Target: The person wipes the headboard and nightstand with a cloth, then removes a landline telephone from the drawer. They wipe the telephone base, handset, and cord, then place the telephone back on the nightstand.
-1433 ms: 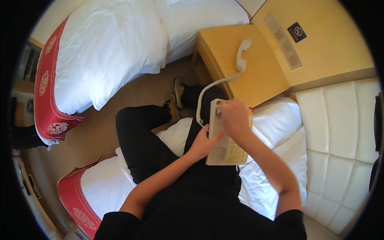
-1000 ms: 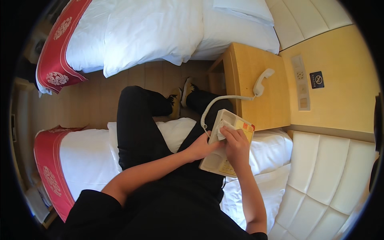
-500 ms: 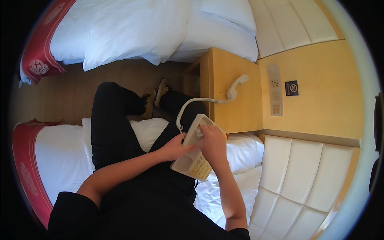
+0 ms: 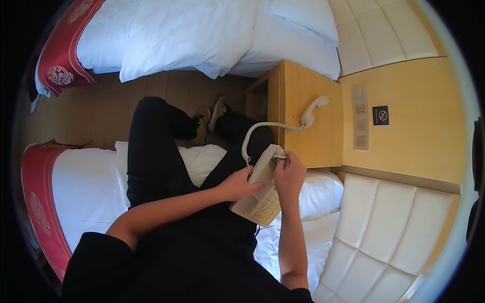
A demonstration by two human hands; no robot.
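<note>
A white-covered bed [image 4: 187, 38] spans the top of the frame, a red patterned runner across its foot at upper left. A second bed [image 4: 81, 189] lies across the lower part, beneath the person in black clothing. A padded white headboard [image 4: 386, 222] fills the lower right. At right of centre stands a pale wooden table [image 4: 316, 149]. The off-white telephone base [image 4: 263, 173] lies tilted over the person's right leg, just right of the frame's centre, keypad toward the bottom. The left hand [image 4: 237, 186] grips its left side, thumb across the top face. The right hand [image 4: 290, 174] pinches a small whitish wad at the base's upper end. The handset [image 4: 313, 112] rests on the table, its coiled cord [image 4: 256, 127] looping left and down toward the base. The crumpled wad [image 4: 279, 155] is partly hidden by fingers.
</note>
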